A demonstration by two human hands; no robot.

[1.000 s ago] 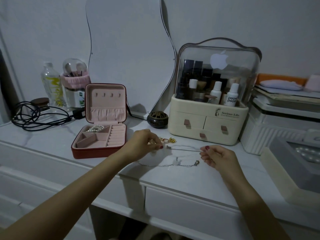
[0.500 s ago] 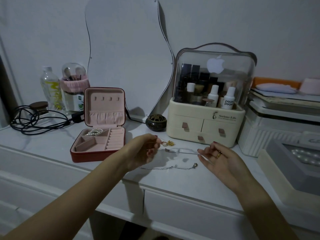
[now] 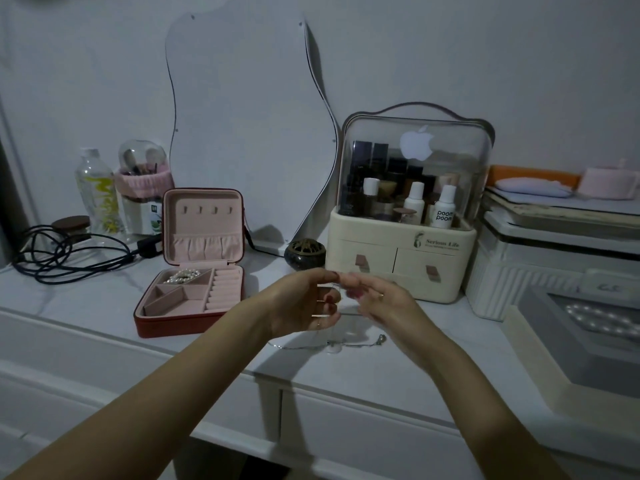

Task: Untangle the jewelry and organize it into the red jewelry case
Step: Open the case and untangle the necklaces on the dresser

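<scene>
The red jewelry case (image 3: 187, 323) lies open at the left of the white counter, its pink lid upright. A pearl piece (image 3: 181, 276) rests in its back left compartment. My left hand (image 3: 301, 303) and my right hand (image 3: 384, 301) are raised just right of the case, with their fingertips pinched together. A thin silver chain (image 3: 346, 313) shows faintly between and below them. A second silver chain (image 3: 329, 345) lies on the counter under my hands, its clasp at the right end. My hands hide the counter behind them.
A cream cosmetics organiser (image 3: 398, 258) with a clear dome stands behind my hands, with a small dark round pot (image 3: 304, 253) to its left. A black cable (image 3: 69, 258), a bottle and a brush holder sit at the far left. White boxes and a tray (image 3: 571, 358) stand at the right.
Both hands have lifted off the counter and come together, fingertips touching. The gold pieces and the stretched chain seen before on the counter are out of sight behind them.
</scene>
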